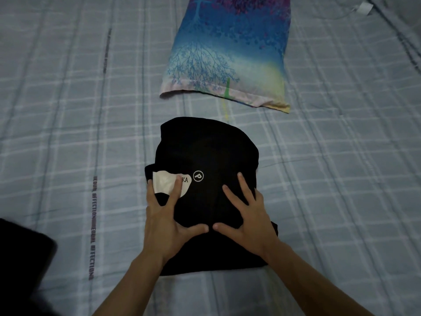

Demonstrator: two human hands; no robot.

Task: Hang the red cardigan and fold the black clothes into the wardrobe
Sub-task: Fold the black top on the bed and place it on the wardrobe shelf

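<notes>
A folded black garment with a white circled "P" logo and a white printed patch lies on the bed in the middle of the view. My left hand rests flat on its left side, fingers spread, one finger over the white patch. My right hand presses flat on its right side, fingers spread. The two thumbs nearly meet at the garment's middle. No red cardigan and no wardrobe are in view.
The bed is covered by a grey-blue checked sheet. A blue and purple tree-print pillow lies just beyond the garment. A dark object sits at the lower left edge. A small white thing lies at the top right.
</notes>
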